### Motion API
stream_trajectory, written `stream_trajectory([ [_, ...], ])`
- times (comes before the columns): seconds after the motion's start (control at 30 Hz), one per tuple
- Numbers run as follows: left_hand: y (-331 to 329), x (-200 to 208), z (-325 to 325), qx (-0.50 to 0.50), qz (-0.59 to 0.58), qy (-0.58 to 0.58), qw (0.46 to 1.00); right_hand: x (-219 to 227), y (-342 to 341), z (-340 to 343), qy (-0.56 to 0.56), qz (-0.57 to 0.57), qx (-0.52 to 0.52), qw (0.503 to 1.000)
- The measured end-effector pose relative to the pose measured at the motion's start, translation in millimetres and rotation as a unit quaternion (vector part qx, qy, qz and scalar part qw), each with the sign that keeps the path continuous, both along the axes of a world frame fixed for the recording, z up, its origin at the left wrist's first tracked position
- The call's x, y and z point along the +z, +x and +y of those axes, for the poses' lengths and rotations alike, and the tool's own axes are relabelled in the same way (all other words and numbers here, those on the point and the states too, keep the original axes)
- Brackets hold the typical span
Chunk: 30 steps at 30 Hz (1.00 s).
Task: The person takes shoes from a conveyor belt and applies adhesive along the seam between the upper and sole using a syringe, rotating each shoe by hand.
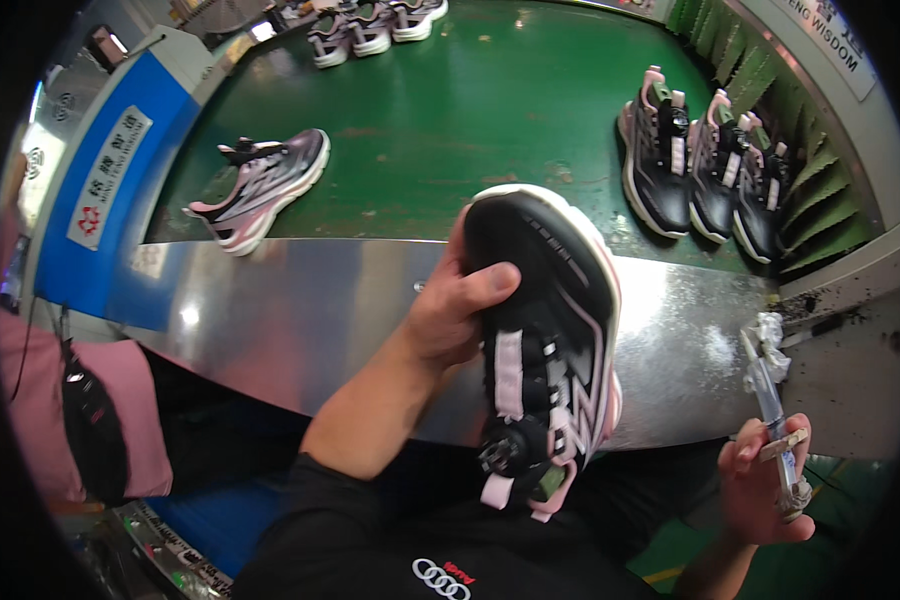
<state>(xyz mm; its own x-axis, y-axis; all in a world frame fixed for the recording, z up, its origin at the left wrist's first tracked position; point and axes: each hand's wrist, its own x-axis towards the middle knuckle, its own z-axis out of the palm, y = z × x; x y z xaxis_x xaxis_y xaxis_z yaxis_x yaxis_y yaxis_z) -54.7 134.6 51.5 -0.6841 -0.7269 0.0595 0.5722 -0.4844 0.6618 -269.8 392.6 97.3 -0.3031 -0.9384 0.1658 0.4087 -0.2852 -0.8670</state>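
Note:
My left hand [442,310] is closed round the toe end of a black and pink sneaker [560,270], thumb on its upper. The sneaker is raised over the metal table edge, toe pointing away, its white sole rim facing right. A dial fastener and pale straps show at its near end. At the lower right my right hand [755,485] grips a clear syringe [767,392], fingers about its flange and thumb at the plunger end. The syringe's tip points away, beside a crumpled white lump [770,340]; I cannot tell whether they touch.
A single sneaker [275,190] lies on the green belt [450,110] at left. Three sneakers [655,165] stand at right by green curtain strips [820,200]; several more [370,28] are at the far end. A blue machine panel [130,170] and a person in pink [130,400] are at left.

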Motion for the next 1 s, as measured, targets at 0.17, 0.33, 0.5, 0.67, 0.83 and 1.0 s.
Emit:
stream_trajectory([
  [0.17, 14.0, -10.2, 3.9, -0.035, 0.03, -0.048, 0.998, 27.0, 29.8, -43.1, -0.058, 0.002, 0.063, 0.996],
  [0.33, 21.9, -8.1, 6.5, -0.004, -0.011, -0.201, 0.98, 46.3, 51.8, -67.0, -0.059, -0.023, 0.139, 0.988],
  [0.5, 24.4, 0.9, 13.7, -0.035, 0.031, -0.165, 0.985, 53.5, 71.2, -75.1, -0.055, -0.035, 0.15, 0.987],
  [0.67, 29.0, 5.9, 14.0, -0.052, 0.005, -0.197, 0.979, 55.5, 76.0, -78.5, -0.029, -0.066, 0.168, 0.983],
  [0.83, 29.7, 1.3, 11.5, -0.042, 0.006, -0.26, 0.965, 53.7, 75.4, -84.0, -0.037, -0.046, 0.191, 0.98],
  [1.0, 30.0, -1.3, 9.9, -0.035, -0.003, -0.306, 0.952, 54.4, 77.5, -84.1, -0.009, -0.039, 0.165, 0.985],
])
